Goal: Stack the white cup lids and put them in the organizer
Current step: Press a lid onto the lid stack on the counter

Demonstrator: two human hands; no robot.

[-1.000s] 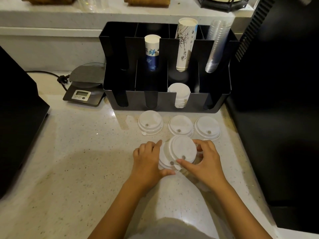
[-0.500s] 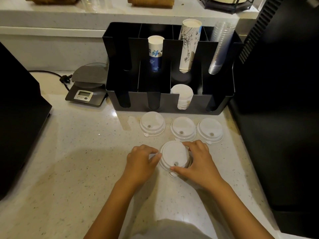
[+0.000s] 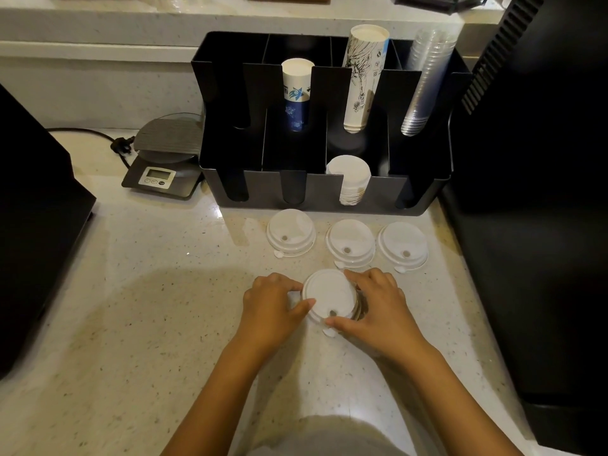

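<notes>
A stack of white cup lids rests on the speckled counter in front of me. My left hand grips its left side and my right hand grips its right side, thumbs at the front rim. Three more white lid piles lie in a row behind it: the left lid pile, the middle lid pile and the right lid pile. The black organizer stands beyond them, with a stack of lids in one front slot.
The organizer's back slots hold a blue-printed paper cup stack, a taller paper cup stack and clear plastic cups. A digital scale sits left of it. Black machines flank the counter: the left machine and the right machine.
The tilted top lid has been pressed down flat onto the stack between my hands. Both hands stay on the stack's sides.
</notes>
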